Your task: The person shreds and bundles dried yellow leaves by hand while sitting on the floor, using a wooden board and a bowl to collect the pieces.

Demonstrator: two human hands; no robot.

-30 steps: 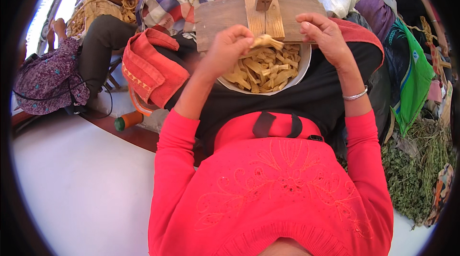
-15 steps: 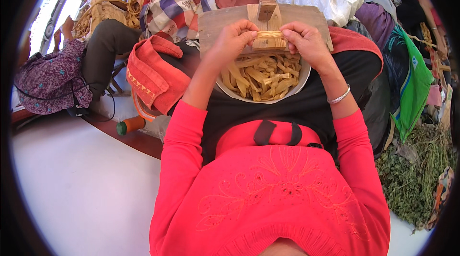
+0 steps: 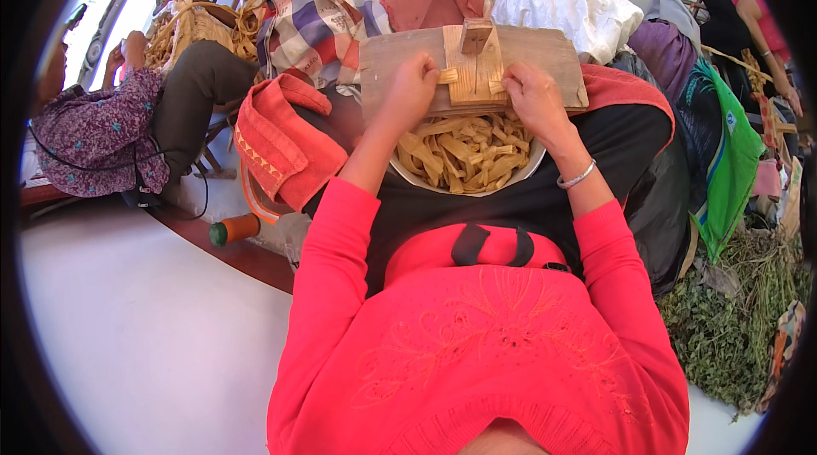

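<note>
The wooden board (image 3: 549, 72) hides the white bowl's (image 3: 534, 164) far side. Fingers of the left hand (image 3: 410, 91) and right hand (image 3: 538, 102) partly cover yellow strips (image 3: 448, 75); whether these join is unclear. The dark rim crops a floral-clad co-worker (image 3: 102, 144).

Head-worn, left of two side-by-side fisheye cameras, facing steeply down and forward over the red sweater (image 3: 485, 370). Set near enough to cover the left hand (image 3: 411, 87), the right hand (image 3: 536, 97) and the wooden board (image 3: 549, 46) from left edge to right edge, yet wide enough to take in the white sack (image 3: 566, 17) beyond its far edge and the plants (image 3: 723, 310) well past its near right corner. Upright and unmirrored, curved toward the rim.
</note>
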